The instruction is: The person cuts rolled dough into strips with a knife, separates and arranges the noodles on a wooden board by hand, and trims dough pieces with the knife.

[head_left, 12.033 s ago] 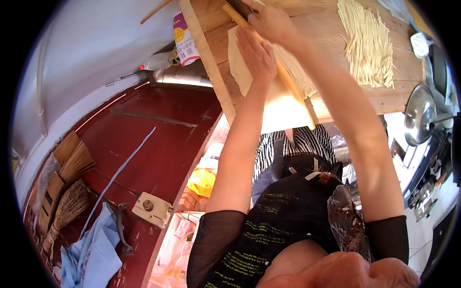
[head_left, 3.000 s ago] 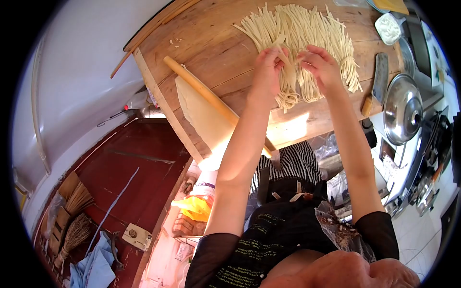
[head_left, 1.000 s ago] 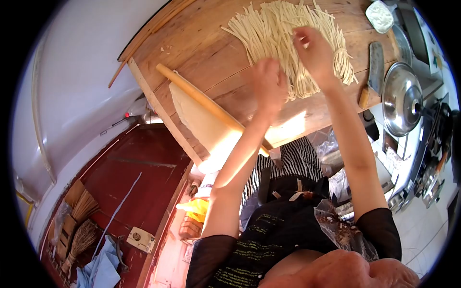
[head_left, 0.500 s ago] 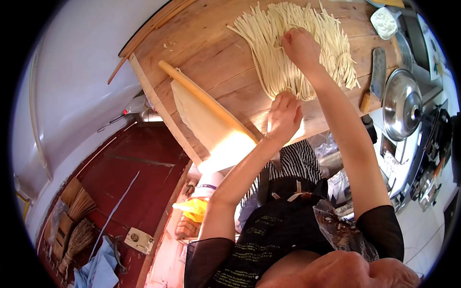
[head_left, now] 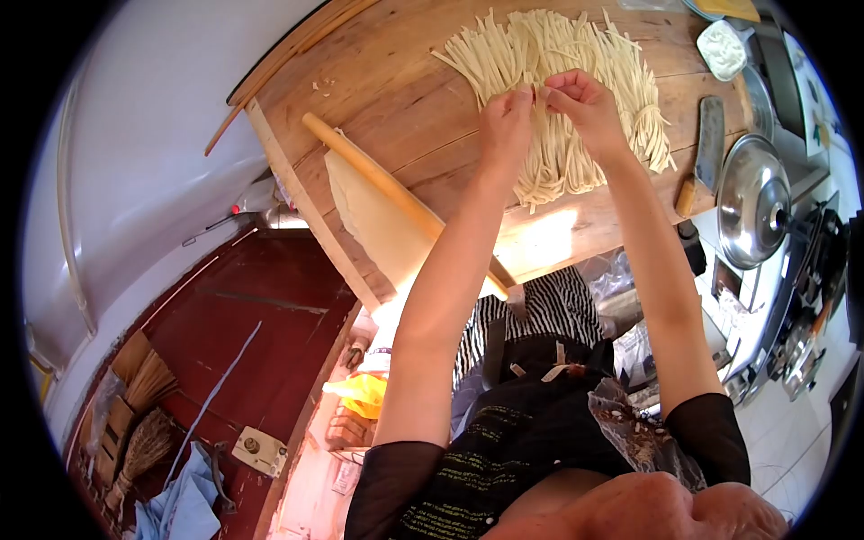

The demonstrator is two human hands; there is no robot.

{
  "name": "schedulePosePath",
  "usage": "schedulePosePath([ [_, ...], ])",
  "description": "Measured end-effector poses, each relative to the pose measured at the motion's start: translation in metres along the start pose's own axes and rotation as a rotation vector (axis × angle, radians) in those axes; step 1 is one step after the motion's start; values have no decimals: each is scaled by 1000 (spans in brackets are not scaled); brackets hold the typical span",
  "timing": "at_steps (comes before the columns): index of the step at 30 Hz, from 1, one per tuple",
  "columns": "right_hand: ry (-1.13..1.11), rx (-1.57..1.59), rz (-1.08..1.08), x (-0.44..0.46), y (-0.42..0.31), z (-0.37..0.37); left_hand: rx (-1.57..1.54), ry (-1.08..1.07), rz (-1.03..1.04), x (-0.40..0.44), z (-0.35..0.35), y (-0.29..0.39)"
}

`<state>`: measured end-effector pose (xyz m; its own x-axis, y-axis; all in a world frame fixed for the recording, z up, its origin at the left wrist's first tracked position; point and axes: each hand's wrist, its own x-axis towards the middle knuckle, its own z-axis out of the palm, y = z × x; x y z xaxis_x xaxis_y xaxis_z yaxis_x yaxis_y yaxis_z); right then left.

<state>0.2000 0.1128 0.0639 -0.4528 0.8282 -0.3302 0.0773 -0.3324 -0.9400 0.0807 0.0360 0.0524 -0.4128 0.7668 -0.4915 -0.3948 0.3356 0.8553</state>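
Long pale noodles (head_left: 580,135) lie in a wide, loose bundle on the wooden board. Over the left part of the bundle, my left hand (head_left: 506,130) is closed, its fingertips pinched together. Facing it, almost tip to tip, my right hand (head_left: 587,108) also pinches with thumb and forefinger. What sits between the fingertips is too small to make out. A rolling pin (head_left: 378,184) lies slantwise to the left of my left forearm, with a sheet of rolled dough (head_left: 369,220) beneath and beside it.
A cleaver (head_left: 709,139) with a wooden handle lies right of the noodles. Past it are a metal lid (head_left: 754,202) and a white container (head_left: 722,47). Thin sticks (head_left: 292,56) rest along the board's left edge. Bright sunlight falls on the near edge of the wooden board (head_left: 423,117).
My left hand has moved up from the near ends of the noodles to meet my right hand. The right hand has shifted slightly towards me and now pinches opposite the left.
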Motion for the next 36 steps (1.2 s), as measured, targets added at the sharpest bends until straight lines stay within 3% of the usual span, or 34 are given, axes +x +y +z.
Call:
schedulePosePath([
  [3,21,13,15,-7,-7,2,-7,42,33,-10,6,3],
  [6,13,-213,-27,-15,-14,3,42,64,-1,-17,7,4],
  [8,73,-604,-116,-22,-18,8,89,86,27,-21,10,6],
  [9,74,-603,-115,-23,-17,7,135,112,57,-22,11,5],
  [13,78,-443,-120,-26,-10,5,31,87,14,-23,10,2],
  [15,86,-381,-125,-29,-4,-4,-176,116,-68,-26,7,2],
  [16,174,-101,-95,-32,1,-12,-175,116,-69,-24,-1,-1],
  [18,403,369,10,-39,5,-34,-576,66,-30,-20,-26,-7],
  [19,547,559,86,-47,6,-47,-576,62,-30,-21,-37,-8],
  [21,662,544,85,-63,18,-80,-695,169,-36,-30,-57,-9],
  [23,777,530,88,-71,21,-85,-606,229,10,-38,-59,2],
  [26,690,311,-70,-67,-5,-74,-447,262,108,-31,-41,26],
  [28,453,42,-210,-43,-21,-54,-375,239,165,-16,-25,40],
  [30,369,-465,-258,-13,-23,-36,-54,176,206,1,-13,48],
  [31,369,-463,-261,-5,-23,-27,-53,175,209,7,-13,45],
  [33,377,-767,-363,5,-23,-9,-12,309,200,13,-16,34],
  [34,379,-765,-365,6,-21,0,-12,307,203,14,-19,22],
  [36,224,-885,-200,5,-14,18,330,344,267,9,-23,-5],
])
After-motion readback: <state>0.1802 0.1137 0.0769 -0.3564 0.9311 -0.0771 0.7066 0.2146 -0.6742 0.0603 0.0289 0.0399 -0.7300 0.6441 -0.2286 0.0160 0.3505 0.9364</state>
